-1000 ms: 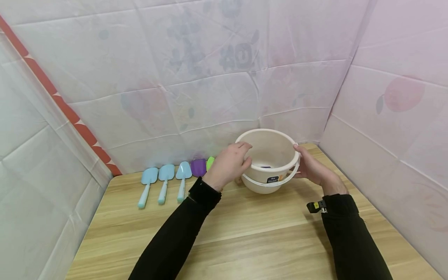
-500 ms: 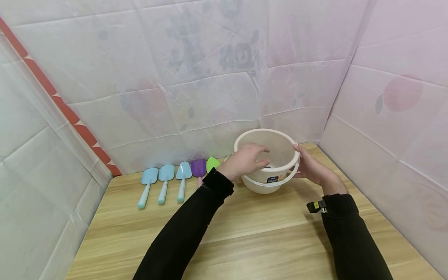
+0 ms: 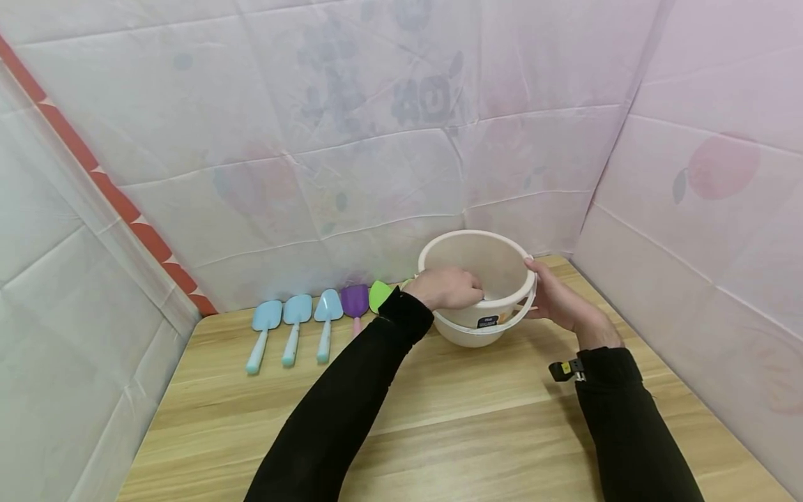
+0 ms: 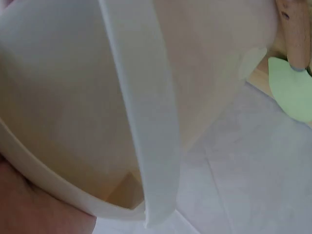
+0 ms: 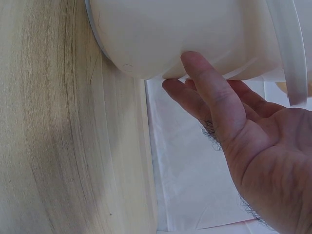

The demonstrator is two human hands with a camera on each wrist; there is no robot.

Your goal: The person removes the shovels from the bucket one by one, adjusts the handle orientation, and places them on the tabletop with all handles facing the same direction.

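Head view: cream plastic bucket with swing handle, upright at far right of wooden table, close to the draped back wall. Tilted slightly toward the viewer, handle lowered against the near side. Dark label on near wall.

Handling, as judged: thin-walled moulded plastic, light, stiff enough to hold shape yet likely to flex at the rim under a hard squeeze; smooth and somewhat slippery; not fragile. Best taken by the rolled rim, by both side walls, or by the handle.

Left hand: reaches over the left rim, fingers dipped inside the bucket; whether curled on anything within cannot be told. Left wrist view filled by cream wall and handle band only.

Right hand: flat against the right outer wall, fingers straight and loosely spread, steadying, thumb near the rim.

Beside the bucket, left along the far edge: three light-blue toy shovels, a purple shovel, a green one partly behind the left sleeve.

Change from earlier: left hand, formerly on the outside of the left rim, now over it and down inside; left forearm swung rightward, uncovering more of the purple and green shovels. Right hand and bucket unmoved.
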